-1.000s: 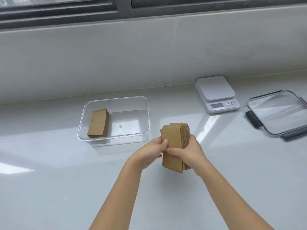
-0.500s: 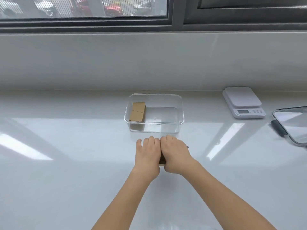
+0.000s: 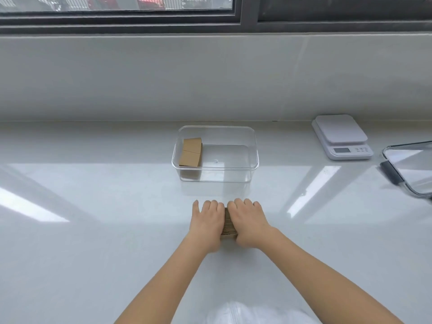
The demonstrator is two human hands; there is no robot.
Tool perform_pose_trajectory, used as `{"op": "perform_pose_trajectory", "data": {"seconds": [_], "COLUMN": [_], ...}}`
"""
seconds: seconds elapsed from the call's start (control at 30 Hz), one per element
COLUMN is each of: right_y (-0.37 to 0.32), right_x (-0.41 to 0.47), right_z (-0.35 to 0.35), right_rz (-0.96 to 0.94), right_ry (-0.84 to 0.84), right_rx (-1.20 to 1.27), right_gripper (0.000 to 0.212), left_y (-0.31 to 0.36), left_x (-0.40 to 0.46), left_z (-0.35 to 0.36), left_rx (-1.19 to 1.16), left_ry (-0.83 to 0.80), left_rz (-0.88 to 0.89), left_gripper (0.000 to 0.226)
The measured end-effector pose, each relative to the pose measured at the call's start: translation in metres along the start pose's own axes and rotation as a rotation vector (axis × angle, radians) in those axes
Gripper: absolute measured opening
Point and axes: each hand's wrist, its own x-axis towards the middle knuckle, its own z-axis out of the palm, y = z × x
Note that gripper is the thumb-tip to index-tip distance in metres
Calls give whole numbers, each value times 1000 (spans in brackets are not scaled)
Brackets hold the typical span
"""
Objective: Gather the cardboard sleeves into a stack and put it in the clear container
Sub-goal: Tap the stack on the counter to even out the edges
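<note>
A stack of brown cardboard sleeves stands on edge on the white counter, squeezed between my two hands. My left hand presses its left side and my right hand presses its right side, palms down, so only a narrow strip of the stack shows. Just beyond my fingertips stands the clear container. Inside it, against the left wall, lies another stack of cardboard sleeves. The right part of the container holds nothing.
A white kitchen scale sits at the back right. The container's clear lid with dark clips lies at the right edge. A tiled wall and window run behind the counter.
The stack came down from an upright hold in the air onto the counter, with both hands clamped over its sides. The camera view shifted, bringing the container to the centre.
</note>
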Motion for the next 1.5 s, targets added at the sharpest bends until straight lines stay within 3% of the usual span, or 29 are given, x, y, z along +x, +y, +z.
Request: {"op": "perform_pose_trajectory", "data": {"seconds": [0.1, 0.17, 0.27, 0.4, 0.53, 0.67, 0.77, 0.83, 0.9, 1.1, 1.2, 1.33, 1.5], "right_y": [2, 2, 2, 7, 11, 21, 17, 12, 10, 19, 19, 14, 14], "right_x": [4, 7, 5, 8, 6, -1, -8, -12, -13, -20, -19, -20, -23], "right_z": [4, 2, 4, 8, 13, 14, 11, 8, 12, 45, 44, 47, 49], "right_rz": [-14, -28, 0, -18, -12, -19, -44, -23, -8, 72, 75, 30, 64], "right_ry": [-28, -26, 0, 32, 80, 176, 198, 208, 190, 168, 213, 262, 293], "right_rx": [-28, -29, 44, 63, 94, 463, 931, 1199, 1313, 1264, 1258, 1301, 1307], "right_gripper": [49, 48, 48, 50, 50, 54, 64, 69, 70, 67, 76, 89, 72], "left_y": [2, 5, 12, 8, -15, -34, -33, -29, -23, 10, 11, 16, 18], "left_x": [4, 8, 8, 10, -2, -16, -18, -17, -15, -10, -7, -12, -16], "left_z": [4, 5, 8, 17, 24, 5, -29, -50, -59, -43, -46, -47, -50], "left_rx": [47, 34, -164, -395, -791, -1041, -890, -616, -349, -223, -10, 38, 14], "left_ry": [-9, 8, 36, 216, 176, 172, 159, 176, 212, 100, 111, 90, 131], "left_rz": [11, 42, 29, 89, 82, 23, 76, 95, 122, 69, 59, 59, 102], "left_gripper": [90, 92, 82, 60, 83, 68, 65, 85, 97, 104, 107, 111, 116]}}
